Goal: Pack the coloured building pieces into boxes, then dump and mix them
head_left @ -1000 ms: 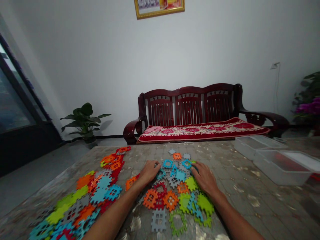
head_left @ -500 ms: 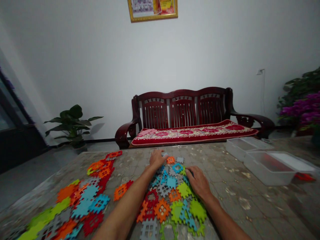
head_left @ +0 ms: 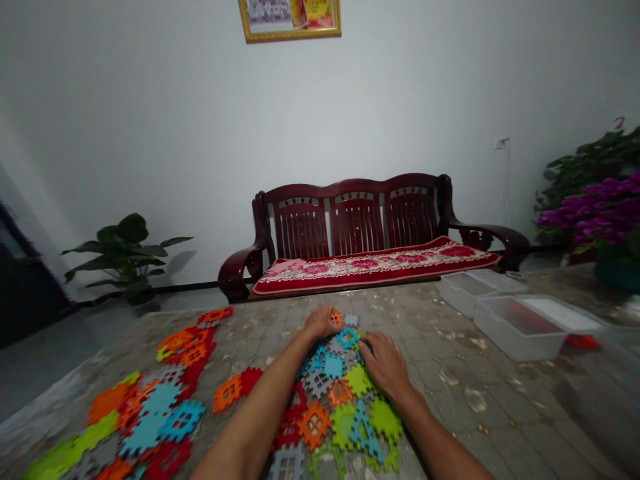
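A long pile of interlocking plastic building pieces (head_left: 333, 365) in blue, grey, green, orange and red lies between my hands on the table. At its far left edge, my left hand (head_left: 319, 324) is by an orange window-shaped piece (head_left: 337, 319); its fingers are partly hidden but look loosely bent around the pile's edge, not closed. Flanking the right side, my right hand (head_left: 384, 360) lies low with its fingers against the green pieces (head_left: 359, 380). Just beyond the pile's tip is a small grey piece (head_left: 351, 320).
More pieces (head_left: 153, 413) spread over the table's left side, and an orange piece (head_left: 228, 393) lies left of my forearm. Two clear plastic boxes (head_left: 520, 333) stand at the right. A wooden bench (head_left: 355, 220) is behind the table (head_left: 460, 413).
My left hand has shifted right toward the orange window-shaped piece, now partly covering it. My right hand stays along the pile's right side. The whole view has turned slightly right.
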A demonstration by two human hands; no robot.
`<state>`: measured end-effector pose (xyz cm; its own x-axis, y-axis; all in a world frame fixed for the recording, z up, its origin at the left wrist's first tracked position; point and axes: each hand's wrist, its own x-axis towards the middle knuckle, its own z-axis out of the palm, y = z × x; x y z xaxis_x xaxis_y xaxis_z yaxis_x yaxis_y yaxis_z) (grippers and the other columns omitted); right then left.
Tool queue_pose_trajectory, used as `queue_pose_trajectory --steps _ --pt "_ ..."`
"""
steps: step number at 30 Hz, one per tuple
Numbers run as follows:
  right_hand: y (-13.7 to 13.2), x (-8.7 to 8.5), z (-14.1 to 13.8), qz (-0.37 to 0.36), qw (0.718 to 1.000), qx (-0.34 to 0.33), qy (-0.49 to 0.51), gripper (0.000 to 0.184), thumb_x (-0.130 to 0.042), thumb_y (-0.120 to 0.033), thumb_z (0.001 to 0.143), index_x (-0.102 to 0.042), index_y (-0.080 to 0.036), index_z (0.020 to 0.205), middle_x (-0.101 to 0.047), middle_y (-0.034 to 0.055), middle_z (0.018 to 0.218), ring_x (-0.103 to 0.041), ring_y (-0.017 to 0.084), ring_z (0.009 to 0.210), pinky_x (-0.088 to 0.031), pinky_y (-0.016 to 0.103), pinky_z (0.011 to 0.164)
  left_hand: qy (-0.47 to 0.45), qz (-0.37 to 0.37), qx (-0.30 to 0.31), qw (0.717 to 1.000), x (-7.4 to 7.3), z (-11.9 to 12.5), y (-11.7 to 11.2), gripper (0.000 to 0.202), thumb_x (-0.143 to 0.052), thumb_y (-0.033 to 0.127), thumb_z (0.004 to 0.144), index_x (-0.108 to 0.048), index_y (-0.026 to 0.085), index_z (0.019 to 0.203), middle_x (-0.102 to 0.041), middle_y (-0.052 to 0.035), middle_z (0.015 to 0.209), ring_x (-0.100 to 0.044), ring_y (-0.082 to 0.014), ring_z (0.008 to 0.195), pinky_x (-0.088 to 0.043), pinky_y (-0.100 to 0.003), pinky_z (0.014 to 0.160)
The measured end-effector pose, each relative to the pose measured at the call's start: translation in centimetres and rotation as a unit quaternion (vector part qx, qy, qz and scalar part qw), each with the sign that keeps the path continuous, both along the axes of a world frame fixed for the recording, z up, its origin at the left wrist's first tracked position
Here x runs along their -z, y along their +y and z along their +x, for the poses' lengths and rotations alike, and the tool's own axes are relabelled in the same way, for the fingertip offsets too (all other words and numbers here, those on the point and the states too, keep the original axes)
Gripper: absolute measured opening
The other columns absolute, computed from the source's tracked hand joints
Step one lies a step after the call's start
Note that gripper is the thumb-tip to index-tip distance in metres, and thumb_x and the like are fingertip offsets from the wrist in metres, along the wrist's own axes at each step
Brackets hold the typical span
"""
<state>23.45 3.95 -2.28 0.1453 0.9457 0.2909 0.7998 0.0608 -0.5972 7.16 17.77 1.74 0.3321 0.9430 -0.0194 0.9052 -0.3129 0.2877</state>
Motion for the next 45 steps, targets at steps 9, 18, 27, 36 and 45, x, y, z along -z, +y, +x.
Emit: queue_pose_trajectory --steps 9,18,27,36,45 --pt "0.0 0.1 0.0 0.003 1.0 -0.001 0.005 0.031 -0.046 -0.033 0.098 -0.073 -0.022 0.107 -0.074 0.0095 0.119 -0.061 0.027 0.117 -0.039 0.037 0.104 -0.084 -0.009 0.034 0.996 -0.8 -0.2 -2.8 0.023 -0.075 0.024 0.071 -0.067 0.019 0.092 -0.074 -0.0023 0.088 -0.069 -0.0228 0.086 -0.049 -0.027 0.072" --pt "0.1 0.0 0.0 -0.001 1.0 0.012 0.019 0.034 -0.044 -0.031 0.097 -0.072 -0.021 0.115 -0.073 0.0107 0.122 -0.061 0.027 0.119 -0.039 0.038 0.104 -0.137 -0.05 0.103 0.984 -2.5 0.4 -1.9 0.035 -0.053 0.045 0.094 -0.074 0.017 0.095 -0.077 -0.0031 0.094 -0.07 -0.0202 0.09 -0.053 -0.028 0.081" --pt "0.3 0.4 0.1 0.01 1.0 0.013 0.013 0.032 -0.043 -0.029 0.098 -0.072 -0.022 0.11 -0.073 0.0093 0.118 -0.061 0.026 0.116 -0.04 0.035 0.103 -0.074 -0.011 0.032 0.997 0.5 4.7 -1.1 0.054 -0.078 0.029 0.072 -0.065 0.025 0.124 -0.064 -0.0088 0.134 -0.053 -0.0333 0.133 -0.042 -0.041 0.11" --pt "0.3 0.2 0.2 -0.005 1.0 0.012 -0.028 0.036 -0.04 -0.031 0.101 -0.074 -0.021 0.1 -0.073 0.0101 0.116 -0.061 0.024 0.112 -0.04 0.032 0.098 -0.095 -0.013 0.038 0.995 -0.1 2.6 -2.6 0.055 -0.078 0.02 0.068 -0.066 0.017 0.121 -0.064 -0.0076 0.119 -0.066 -0.0225 0.103 -0.052 -0.028 0.092" --pt "0.6 0.4 0.6 0.002 1.0 0.004 -0.027 0.037 -0.039 -0.03 0.101 -0.074 -0.018 0.102 -0.074 0.0124 0.114 -0.062 0.024 0.111 -0.04 0.031 0.099 -0.139 -0.014 0.065 0.988 -1.3 -3.8 -8.9 0.052 -0.078 0.035 0.076 -0.068 0.023 0.125 -0.071 -0.0041 0.12 -0.067 -0.0209 0.108 -0.052 -0.025 0.094"
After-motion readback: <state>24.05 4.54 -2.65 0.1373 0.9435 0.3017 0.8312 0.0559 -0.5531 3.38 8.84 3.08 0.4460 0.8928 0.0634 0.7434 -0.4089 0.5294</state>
